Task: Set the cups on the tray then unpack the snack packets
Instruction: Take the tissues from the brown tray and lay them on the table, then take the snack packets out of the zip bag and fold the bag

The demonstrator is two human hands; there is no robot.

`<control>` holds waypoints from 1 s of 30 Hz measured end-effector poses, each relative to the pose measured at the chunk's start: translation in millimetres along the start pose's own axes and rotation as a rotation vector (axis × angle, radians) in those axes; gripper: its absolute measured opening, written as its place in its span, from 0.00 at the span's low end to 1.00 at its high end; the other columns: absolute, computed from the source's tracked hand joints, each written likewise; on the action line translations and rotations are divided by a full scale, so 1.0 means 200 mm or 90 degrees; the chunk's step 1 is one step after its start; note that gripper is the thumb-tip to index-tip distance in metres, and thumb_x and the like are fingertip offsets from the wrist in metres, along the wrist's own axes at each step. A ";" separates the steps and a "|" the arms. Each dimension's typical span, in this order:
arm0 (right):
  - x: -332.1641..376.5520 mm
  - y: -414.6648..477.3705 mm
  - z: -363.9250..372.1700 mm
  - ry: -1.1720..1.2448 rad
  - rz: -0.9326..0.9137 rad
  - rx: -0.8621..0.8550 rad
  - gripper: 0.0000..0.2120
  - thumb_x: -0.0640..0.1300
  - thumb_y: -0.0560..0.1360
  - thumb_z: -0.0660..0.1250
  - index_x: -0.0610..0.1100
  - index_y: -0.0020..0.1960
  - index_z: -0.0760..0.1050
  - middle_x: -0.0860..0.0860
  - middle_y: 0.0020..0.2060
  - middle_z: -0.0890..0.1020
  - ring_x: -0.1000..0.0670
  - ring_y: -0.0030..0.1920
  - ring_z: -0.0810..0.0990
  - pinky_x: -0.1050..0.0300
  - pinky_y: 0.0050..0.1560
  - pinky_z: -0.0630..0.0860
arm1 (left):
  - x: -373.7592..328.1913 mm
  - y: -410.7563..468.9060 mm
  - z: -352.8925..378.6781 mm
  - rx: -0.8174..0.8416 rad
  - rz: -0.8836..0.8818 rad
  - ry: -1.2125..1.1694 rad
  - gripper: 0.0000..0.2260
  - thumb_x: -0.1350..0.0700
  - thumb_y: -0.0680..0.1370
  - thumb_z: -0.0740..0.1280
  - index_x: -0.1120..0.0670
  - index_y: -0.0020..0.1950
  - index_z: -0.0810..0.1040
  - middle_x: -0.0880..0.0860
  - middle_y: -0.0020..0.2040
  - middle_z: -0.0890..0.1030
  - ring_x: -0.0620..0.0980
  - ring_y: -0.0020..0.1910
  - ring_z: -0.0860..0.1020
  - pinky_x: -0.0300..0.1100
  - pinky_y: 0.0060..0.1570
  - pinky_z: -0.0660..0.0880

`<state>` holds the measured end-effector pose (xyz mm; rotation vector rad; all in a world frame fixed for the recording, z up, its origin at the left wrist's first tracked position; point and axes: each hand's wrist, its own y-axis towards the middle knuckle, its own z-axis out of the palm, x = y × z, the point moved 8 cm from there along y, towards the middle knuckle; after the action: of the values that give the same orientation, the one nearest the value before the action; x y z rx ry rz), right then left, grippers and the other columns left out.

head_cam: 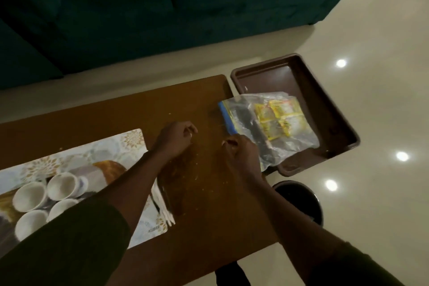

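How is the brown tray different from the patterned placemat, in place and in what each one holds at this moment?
The brown tray sticks out past the right end of the table; the patterned placemat lies flat on the table at the left. The tray has raised walls and a plain dark colour; the placemat is thin, pale and flowered. The tray holds only part of the clear bag of yellow snack packets; the placemat holds the white cups. Both are rectangular with rounded corners.

Cups (pixel 46 197) left, tray (pixel 329 100) right

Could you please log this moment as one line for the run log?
cups: on mat, not on tray | bag: packets inside, lying partly on tray | right hand: at bag's blue edge | left hand: closed, over table
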<state>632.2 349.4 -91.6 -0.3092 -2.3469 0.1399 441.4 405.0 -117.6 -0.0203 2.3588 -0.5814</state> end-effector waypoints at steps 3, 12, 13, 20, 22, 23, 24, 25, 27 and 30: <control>-0.11 0.08 -0.16 -0.020 -0.036 -0.004 0.06 0.42 0.76 0.64 0.42 0.47 0.79 0.48 0.44 0.82 0.51 0.43 0.78 0.57 0.42 0.73 | -0.16 0.03 0.13 0.023 0.010 -0.018 0.12 0.64 0.79 0.62 0.50 0.54 0.80 0.51 0.48 0.81 0.44 0.31 0.72 0.36 0.27 0.64; -0.52 0.27 -0.58 -0.012 0.036 -0.093 0.06 0.41 0.74 0.66 0.43 0.50 0.78 0.48 0.46 0.82 0.50 0.45 0.80 0.57 0.45 0.74 | -0.42 0.14 0.49 0.046 -0.159 -0.279 0.21 0.57 0.78 0.68 0.55 0.70 0.68 0.59 0.63 0.73 0.57 0.58 0.75 0.44 0.50 0.73; -0.57 0.28 -0.60 -0.012 0.057 -0.083 0.08 0.41 0.74 0.66 0.43 0.52 0.77 0.48 0.48 0.82 0.50 0.47 0.80 0.59 0.45 0.72 | -0.41 0.14 0.54 0.060 -0.219 -0.346 0.25 0.54 0.78 0.68 0.53 0.72 0.63 0.57 0.68 0.70 0.57 0.61 0.73 0.49 0.54 0.73; -0.78 0.32 -0.59 -0.021 0.137 -0.012 0.16 0.45 0.74 0.67 0.45 0.61 0.73 0.46 0.60 0.75 0.52 0.53 0.71 0.57 0.49 0.68 | -0.35 0.14 0.74 0.021 -0.452 -0.586 0.31 0.55 0.78 0.69 0.53 0.76 0.56 0.61 0.72 0.68 0.61 0.63 0.73 0.57 0.52 0.73; -0.79 0.33 -0.59 -0.021 0.137 -0.003 0.15 0.45 0.74 0.67 0.46 0.61 0.72 0.46 0.61 0.75 0.48 0.58 0.72 0.53 0.52 0.71 | -0.36 0.16 0.73 -0.006 -0.450 -0.624 0.24 0.58 0.78 0.67 0.55 0.72 0.63 0.61 0.68 0.72 0.58 0.55 0.74 0.54 0.49 0.74; -0.79 0.34 -0.59 -0.022 0.136 0.000 0.15 0.45 0.74 0.67 0.46 0.60 0.72 0.46 0.61 0.75 0.46 0.61 0.72 0.50 0.56 0.72 | -0.36 0.17 0.72 -0.019 -0.442 -0.629 0.22 0.60 0.78 0.66 0.56 0.70 0.64 0.61 0.66 0.73 0.57 0.53 0.75 0.53 0.48 0.75; -0.79 0.34 -0.59 -0.021 0.136 -0.001 0.15 0.45 0.74 0.66 0.46 0.60 0.72 0.46 0.61 0.75 0.45 0.63 0.72 0.48 0.58 0.73 | -0.37 0.19 0.71 -0.031 -0.433 -0.630 0.20 0.61 0.78 0.65 0.57 0.69 0.65 0.61 0.64 0.74 0.56 0.51 0.75 0.51 0.45 0.75; -0.78 0.34 -0.60 -0.020 0.138 -0.002 0.15 0.46 0.74 0.66 0.47 0.60 0.72 0.46 0.61 0.74 0.45 0.64 0.71 0.46 0.60 0.72 | -0.38 0.19 0.70 -0.046 -0.427 -0.634 0.20 0.63 0.78 0.65 0.57 0.69 0.65 0.60 0.61 0.75 0.54 0.48 0.76 0.49 0.41 0.75; -0.77 0.35 -0.60 -0.020 0.142 -0.012 0.16 0.48 0.74 0.66 0.47 0.61 0.73 0.46 0.62 0.74 0.45 0.66 0.69 0.45 0.63 0.71 | -0.40 0.21 0.68 -0.078 -0.418 -0.650 0.17 0.67 0.77 0.64 0.57 0.64 0.65 0.58 0.57 0.73 0.50 0.42 0.74 0.47 0.37 0.73; -0.72 0.37 -0.62 -0.011 0.125 -0.055 0.16 0.50 0.75 0.66 0.46 0.60 0.74 0.47 0.62 0.75 0.47 0.65 0.70 0.47 0.64 0.70 | -0.50 0.23 0.66 -0.059 -0.367 -0.715 0.19 0.68 0.76 0.65 0.55 0.63 0.65 0.56 0.57 0.74 0.50 0.43 0.76 0.51 0.46 0.75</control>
<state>832.4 383.5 -114.6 -0.5820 -2.3401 0.1365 608.5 410.9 -160.1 -0.8565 1.2459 -0.5149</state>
